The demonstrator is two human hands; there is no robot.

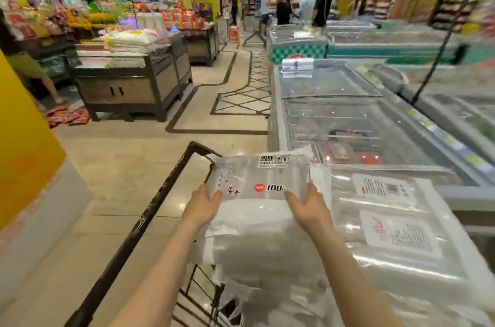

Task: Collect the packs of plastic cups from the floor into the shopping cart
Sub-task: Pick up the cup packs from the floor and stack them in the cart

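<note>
You have a pack of plastic cups (261, 179) held flat at lower centre of the frame, printed face up, above the shopping cart (171, 187). Your left hand (202, 205) grips its near-left corner and your right hand (308, 206) its near-right corner, fingers curled under and thumbs on top. Gripping both sides likely keeps the slack, slippery wrapper level while you lower it.

Beneath it, more clear packs (267, 254) already fill the basket, and two long sleeves (388, 233) lie beside them toward lower right, labels up; stacking flat seems meant to stop them sliding off. No packs on the floor are in view here, so I cannot tell how many are left.

The cart's dark rim runs diagonally from bottom left to centre. The floor (120, 166) is glossy beige tile with dark inlaid lines. Glass-topped chest freezers (348, 117) line the right side, a produce stand (128, 80) sits upper left, red packets (67, 116) lie on the tile at left, and blurred shoppers (294, 5) stand at the top.
</note>
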